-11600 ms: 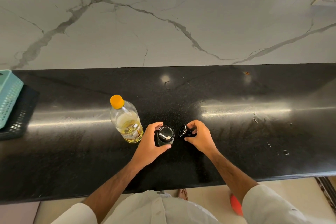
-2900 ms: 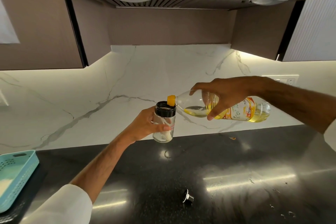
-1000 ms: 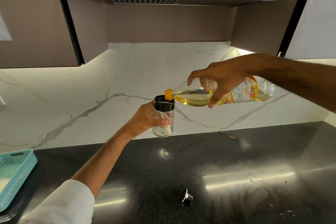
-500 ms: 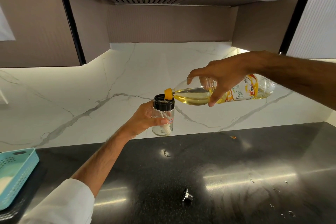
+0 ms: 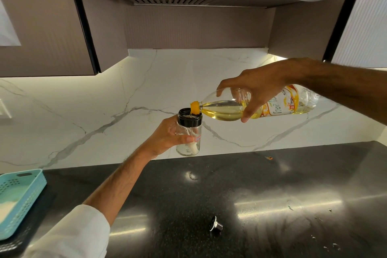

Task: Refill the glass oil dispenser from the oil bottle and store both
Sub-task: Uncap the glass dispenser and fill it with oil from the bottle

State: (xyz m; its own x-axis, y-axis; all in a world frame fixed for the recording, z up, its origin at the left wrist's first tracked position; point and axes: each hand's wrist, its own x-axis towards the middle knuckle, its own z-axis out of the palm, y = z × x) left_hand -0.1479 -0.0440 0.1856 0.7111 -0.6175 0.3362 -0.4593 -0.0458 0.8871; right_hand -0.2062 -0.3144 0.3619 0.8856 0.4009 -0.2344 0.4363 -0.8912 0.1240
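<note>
Glass oil dispenser (image 5: pixel 189 135) at frame centre, gripped upright by the left hand (image 5: pixel 167 138); right hand (image 5: pixel 256 88) grips the tilted oil bottle (image 5: pixel 257 104), its orange spout over the dispenser's black rim.

1. Lit brightly and warmly from strips under the cabinets (image 5: pixel 48 27), washing the marble backsplash (image 5: pixel 146 94).
2. Glare streaking the black countertop (image 5: pixel 272 184) below the backsplash.
3. Sharp at centre; bent by the wide angle towards the edges.
</note>
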